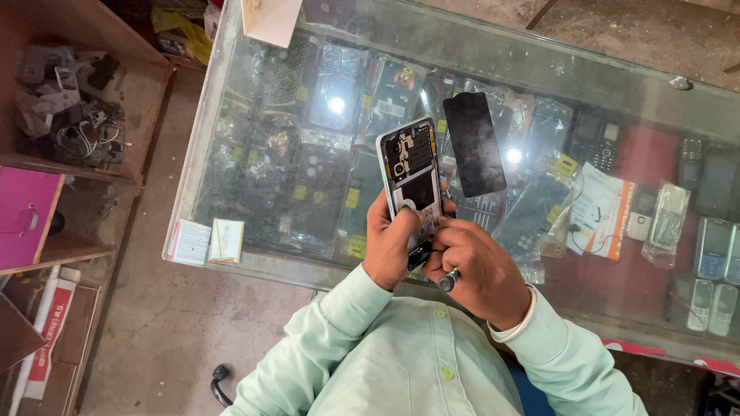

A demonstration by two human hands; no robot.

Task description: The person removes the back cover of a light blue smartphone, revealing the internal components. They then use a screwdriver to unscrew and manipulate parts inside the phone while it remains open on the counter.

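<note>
My left hand (388, 243) grips the lower part of an opened smartphone (408, 171), held upright above the glass counter with its circuit boards and black battery facing me. My right hand (474, 271) is closed around a small screwdriver (448, 280) with a silver end cap, its tip hidden at the phone's bottom edge. A detached black phone panel (473, 143) lies flat on the glass just right of the phone.
The glass display counter (231, 115) holds packaged phone covers and several keypad phones (713, 250) beneath the top. Two small boxes (206, 240) sit at its near left corner. A wooden shelf (73, 100) with cables and chargers stands left. White paper (270, 19) lies at the far edge.
</note>
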